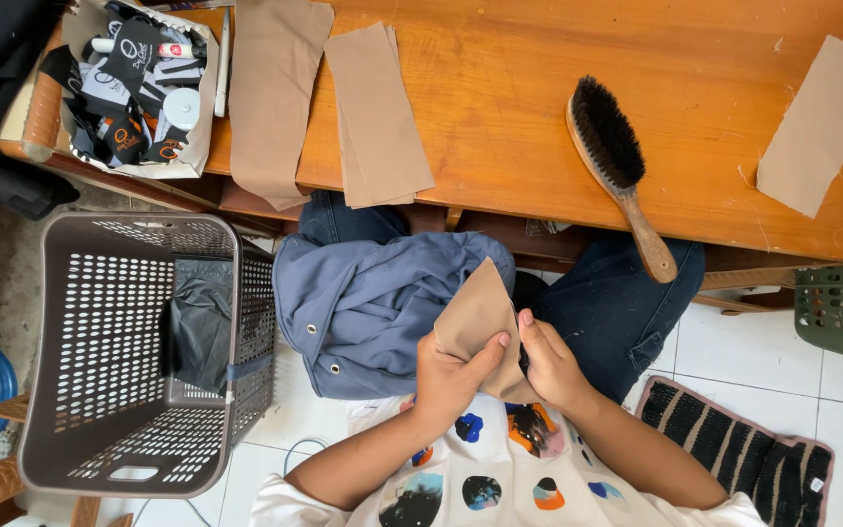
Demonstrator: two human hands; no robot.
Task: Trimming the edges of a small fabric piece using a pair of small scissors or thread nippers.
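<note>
Tan cloth piece (475,317) pinched between left hand (446,376) and right hand (550,366)

- A cloth piece (475,317) is held between the left hand (446,376) and right hand (550,363), over a garment (368,298) on the lap.
- A basket (100,390) is set left.
- A brush (617,166) and strips (378,112) are laid on the table (539,59) ahead.

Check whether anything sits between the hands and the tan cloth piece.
Nothing visible does. The left hand and right hand both grip the tan cloth piece directly, thumbs on top, over the blue garment on the lap.
</note>
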